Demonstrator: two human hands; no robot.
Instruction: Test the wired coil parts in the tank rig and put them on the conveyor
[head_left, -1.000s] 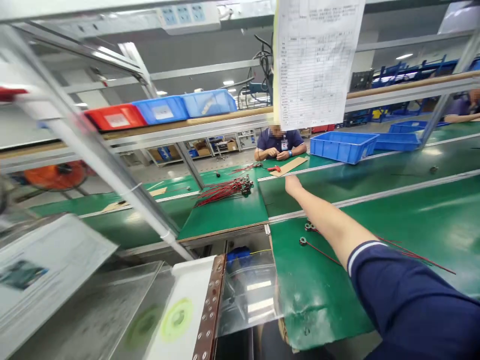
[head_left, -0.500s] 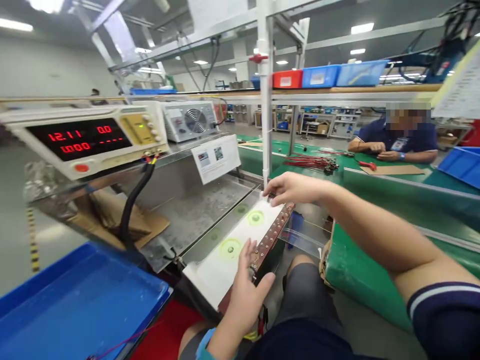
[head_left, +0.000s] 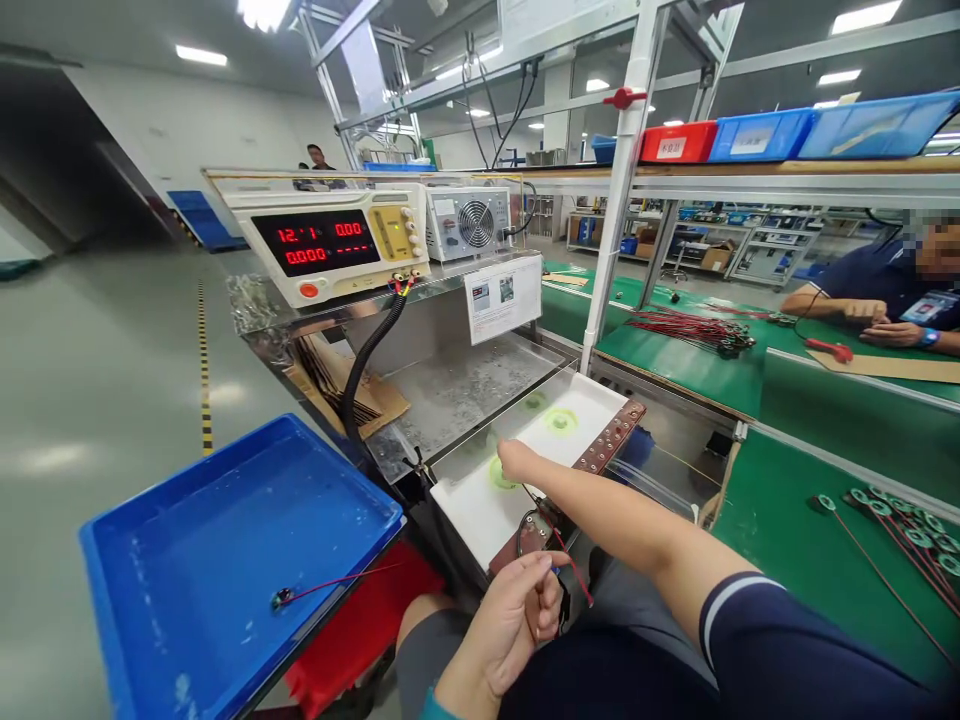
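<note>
My left hand is low in the middle, its fingers curled and thumb against the index finger. A thin red wire runs through its fingertips, with the loose end sticking out to the right. My right hand is closed over the nearer green ring on a white plate; its fingertips are hidden. From under that hand, thin dark and red wires trail down toward my left fingers. Whatever the right fingers hold is hidden. Along the plate's right edge lies a brown strip with metal studs.
At left is a blue tray with a small wired part. A power supply stands on a metal shelf behind. Several wired round parts lie on the green bench at right. A co-worker sits beyond.
My view has swung left. My right hand moved from the plate's far end to the nearer ring and closed. My left hand drew back off the strip and closed on the red wire.
</note>
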